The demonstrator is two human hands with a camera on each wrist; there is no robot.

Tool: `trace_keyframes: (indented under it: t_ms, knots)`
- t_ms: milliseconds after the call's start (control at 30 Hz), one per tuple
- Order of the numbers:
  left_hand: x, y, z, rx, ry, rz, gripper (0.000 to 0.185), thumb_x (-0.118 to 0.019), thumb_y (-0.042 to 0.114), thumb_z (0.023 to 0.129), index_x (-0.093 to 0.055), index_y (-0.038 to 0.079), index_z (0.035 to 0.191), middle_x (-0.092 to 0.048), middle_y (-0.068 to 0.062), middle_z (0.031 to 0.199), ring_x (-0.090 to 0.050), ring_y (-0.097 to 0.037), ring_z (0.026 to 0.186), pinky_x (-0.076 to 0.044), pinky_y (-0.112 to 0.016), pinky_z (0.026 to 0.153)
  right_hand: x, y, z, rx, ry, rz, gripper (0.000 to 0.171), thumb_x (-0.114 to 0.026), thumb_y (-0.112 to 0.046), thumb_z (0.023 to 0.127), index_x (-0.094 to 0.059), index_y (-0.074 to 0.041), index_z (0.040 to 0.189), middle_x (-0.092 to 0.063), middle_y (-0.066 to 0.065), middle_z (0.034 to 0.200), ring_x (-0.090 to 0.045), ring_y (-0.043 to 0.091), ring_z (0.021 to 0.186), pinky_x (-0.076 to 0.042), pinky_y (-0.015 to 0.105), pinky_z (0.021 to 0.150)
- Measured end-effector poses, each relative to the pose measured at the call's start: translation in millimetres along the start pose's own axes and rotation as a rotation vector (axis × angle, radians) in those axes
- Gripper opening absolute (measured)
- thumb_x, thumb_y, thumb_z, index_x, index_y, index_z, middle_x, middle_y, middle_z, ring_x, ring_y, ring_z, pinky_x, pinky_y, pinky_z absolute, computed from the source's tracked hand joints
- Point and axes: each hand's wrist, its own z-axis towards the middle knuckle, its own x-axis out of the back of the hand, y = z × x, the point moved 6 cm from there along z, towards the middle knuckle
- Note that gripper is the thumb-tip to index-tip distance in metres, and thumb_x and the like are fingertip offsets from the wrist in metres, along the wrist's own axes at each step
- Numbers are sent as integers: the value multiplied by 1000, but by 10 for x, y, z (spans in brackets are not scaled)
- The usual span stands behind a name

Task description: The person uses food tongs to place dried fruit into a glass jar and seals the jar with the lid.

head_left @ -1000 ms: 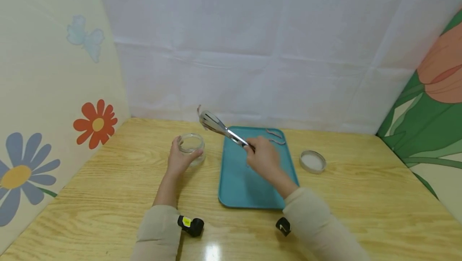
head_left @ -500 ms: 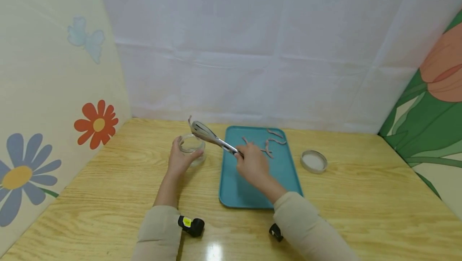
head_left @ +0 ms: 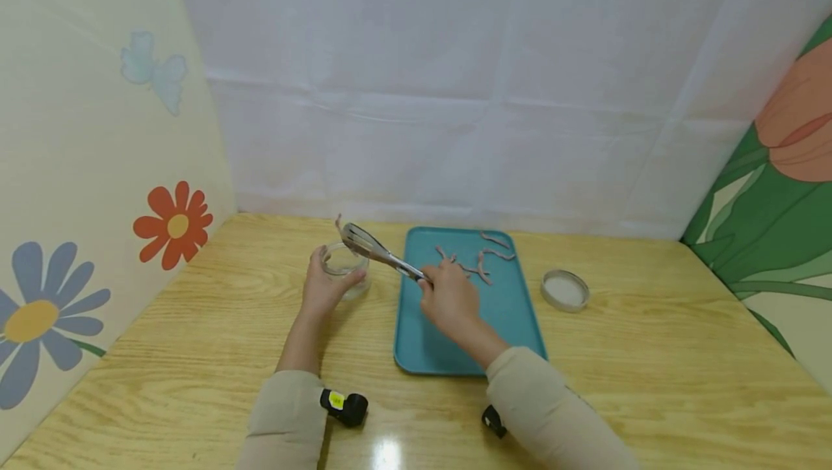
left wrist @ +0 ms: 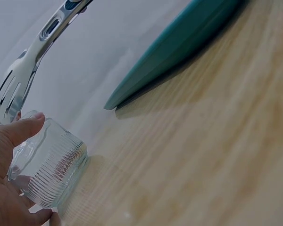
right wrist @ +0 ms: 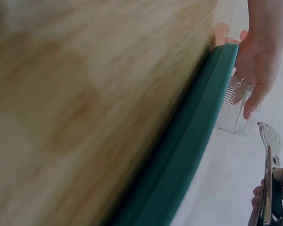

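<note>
My left hand [head_left: 323, 289] grips a small clear glass jar [left wrist: 61, 162] around its side, on the table left of the tray. The jar is ribbed, and something reddish shows faintly through its lower part. My right hand [head_left: 453, 300] holds metal tongs [head_left: 385, 253] with slotted heads, which reach left over the jar's rim. From their tips sticks up a thin pinkish-brown strip [head_left: 338, 222]; its lower part is hidden. Several similar wavy strips [head_left: 499, 253] lie on the far part of a teal tray [head_left: 416, 340], beneath and beyond my right hand.
A round shallow lid [head_left: 565, 291] lies right of the tray on the wooden table [head_left: 637, 354]. A white cloth [head_left: 455, 159] hangs behind the table. Painted panels with flowers [head_left: 177, 225] stand at both sides.
My right hand has moved left and slightly down, bringing the tongs and the strip from behind the jar to over its rim. More strips on the tray are uncovered. The left hand stays put.
</note>
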Motion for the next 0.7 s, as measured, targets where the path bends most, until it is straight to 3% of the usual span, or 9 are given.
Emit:
trace_keyframes:
  t_ms: [367,700]
  knots:
    - [-4,6,11,-29,13,-17,90,-72,21,70,-13,3,136,-23,-21,135,-23,-35,121,-21,-45,97,14,18,-23,48,30,11,11,-59,-17,83,-64,-14,91,-51,1,75,-46,15,64,-37,26,45]
    - [5,3,15,-35,19,5,90,-73,22,70,-15,2,135,-24,-22,134,-23,-35,121,-20,-45,97,57,17,-28,19,35,25,18,-58,-24,83,-63,-12,96,-54,4,83,-51,20,75,-42,32,50]
